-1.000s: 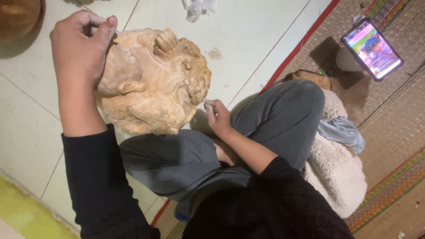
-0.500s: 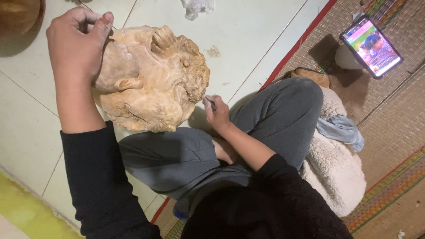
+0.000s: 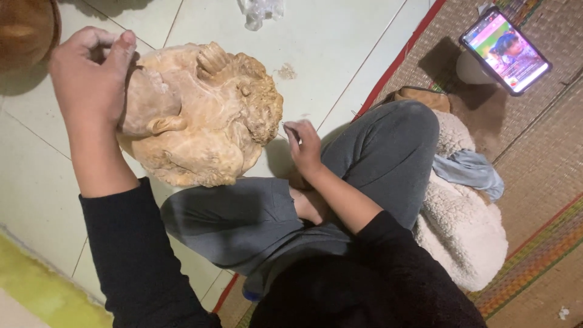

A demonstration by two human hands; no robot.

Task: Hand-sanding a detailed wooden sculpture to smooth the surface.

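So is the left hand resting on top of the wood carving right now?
Yes, the left hand grips the upper edge of the pale wood carving.

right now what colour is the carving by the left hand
Pale tan, a light yellowish brown, wood carving; the head view shows it.

The left hand (image 3: 91,91) covers the upper left part of the wood carving (image 3: 200,115), so the surface under the palm is not visible. Its fingers curl around something thin, but this is too small to identify. The right hand (image 3: 305,149) pinches a slim tool (image 3: 290,132); only a short piece shows and its tip is unclear. A brown round object (image 3: 27,27) is cut by the top left edge. The phone screen (image 3: 506,50) is too small to read. The crumpled plastic (image 3: 260,11) is cut off at the top edge.
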